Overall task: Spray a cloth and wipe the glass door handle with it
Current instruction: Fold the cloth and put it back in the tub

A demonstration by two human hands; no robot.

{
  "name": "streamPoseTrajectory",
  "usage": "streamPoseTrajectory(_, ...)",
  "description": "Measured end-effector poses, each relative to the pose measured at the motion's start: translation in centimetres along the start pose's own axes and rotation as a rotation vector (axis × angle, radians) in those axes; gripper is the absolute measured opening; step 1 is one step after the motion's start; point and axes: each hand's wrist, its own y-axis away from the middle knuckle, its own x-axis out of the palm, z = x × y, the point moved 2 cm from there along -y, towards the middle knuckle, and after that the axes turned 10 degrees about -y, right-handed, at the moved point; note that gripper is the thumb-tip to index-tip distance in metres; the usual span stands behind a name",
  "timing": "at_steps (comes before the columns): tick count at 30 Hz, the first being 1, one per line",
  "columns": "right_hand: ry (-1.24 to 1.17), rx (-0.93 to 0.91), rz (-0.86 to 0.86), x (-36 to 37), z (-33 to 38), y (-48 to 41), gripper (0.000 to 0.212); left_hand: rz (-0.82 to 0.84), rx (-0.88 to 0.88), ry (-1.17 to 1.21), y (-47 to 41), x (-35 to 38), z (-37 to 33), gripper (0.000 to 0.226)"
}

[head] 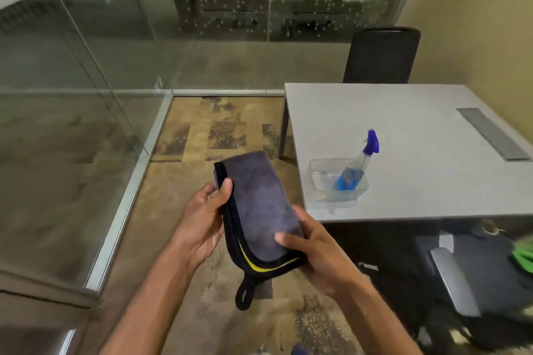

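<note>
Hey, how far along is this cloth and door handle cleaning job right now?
Early stage. Done: the folded grey cloth is picked up, held between the left hand and right hand. In hand: just holding the cloth. Left: the spray bottle sits untouched in the clear tub on the table, so spraying and wiping remain. No door handle is in view.

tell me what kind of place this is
Most likely a small office or meeting room. Glass partition walls enclose it, a plain grey table with a cable-cover strip stands by a black office chair, and the floor is patterned carpet tile.
</note>
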Motion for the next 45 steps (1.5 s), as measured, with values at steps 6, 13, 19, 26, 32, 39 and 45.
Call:
streamPoseTrajectory(6,-0.002,-0.056,-0.172,-7.8,3.2,2.8,0.044,0.209,-0.031,-0.111,-1.4,8.3,4.2,0.047)
streamPoseTrajectory(13,-0.045,-0.048,-0.269,-14.2,5.0,3.9,0.044,0.344,-0.095,-0.350,-4.1,13.3,7.4,0.082)
streamPoseTrajectory(19,-0.070,0.070,-0.280,-17.9,6.5,2.3,0.045,0.349,-0.160,-0.338,-8.8,14.3,9.5,0.098)
streamPoseTrajectory(26,-0.048,0.154,-0.282,-22.1,8.1,-2.5,0.052,0.387,-0.235,-0.162,-16.4,14.3,12.0,0.101)
streamPoseTrajectory(32,-0.114,0.163,-0.405,-25.4,8.9,-7.7,0.041,0.279,-0.249,-0.097,-21.4,17.8,12.5,0.058)
streamPoseTrajectory(39,0.018,0.186,-0.517,-27.5,8.7,-13.6,0.058,0.184,-0.261,-0.273,-29.0,19.0,13.9,0.049)
streamPoseTrajectory(45,0.095,0.133,-0.691,-29.7,7.5,-17.4,0.052,0.119,-0.209,-0.547,-35.3,18.8,14.1,0.037)
